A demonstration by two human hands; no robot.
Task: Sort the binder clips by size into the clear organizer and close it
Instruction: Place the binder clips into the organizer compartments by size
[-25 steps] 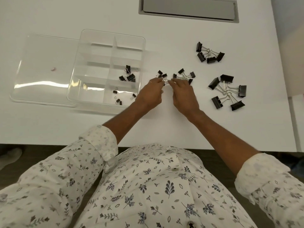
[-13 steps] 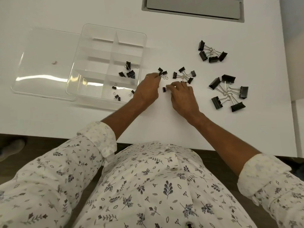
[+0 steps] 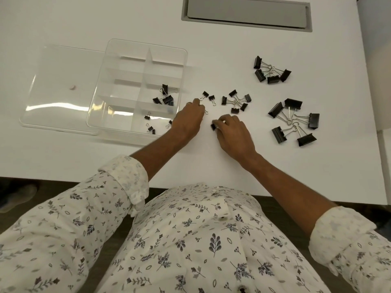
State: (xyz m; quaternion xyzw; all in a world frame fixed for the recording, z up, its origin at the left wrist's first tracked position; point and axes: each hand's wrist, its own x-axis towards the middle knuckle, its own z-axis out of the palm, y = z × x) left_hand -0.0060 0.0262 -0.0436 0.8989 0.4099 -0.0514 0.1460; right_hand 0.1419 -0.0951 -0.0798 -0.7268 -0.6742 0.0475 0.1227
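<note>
The clear organizer (image 3: 118, 66) lies open on the white table, its lid (image 3: 59, 89) flat to its left. Small black clips (image 3: 166, 98) sit in one right-hand compartment, tiny clips (image 3: 150, 129) in the nearest one. My right hand (image 3: 234, 132) pinches a small black binder clip (image 3: 213, 126) just above the table. My left hand (image 3: 189, 121) pinches the wire handle of a small clip (image 3: 203, 104) beside two loose small clips (image 3: 208, 96). A cluster of small clips (image 3: 236, 101) lies just beyond my right hand.
Medium clips (image 3: 271, 70) lie in a pile at the far right, and large clips (image 3: 295, 121) are spread near the right. A grey cable hatch (image 3: 246, 13) is set into the table's far side. The table's front edge runs by my body.
My right hand has drawn back toward me with one small clip pulled from the chain. My left hand stays at the remaining small clips.
</note>
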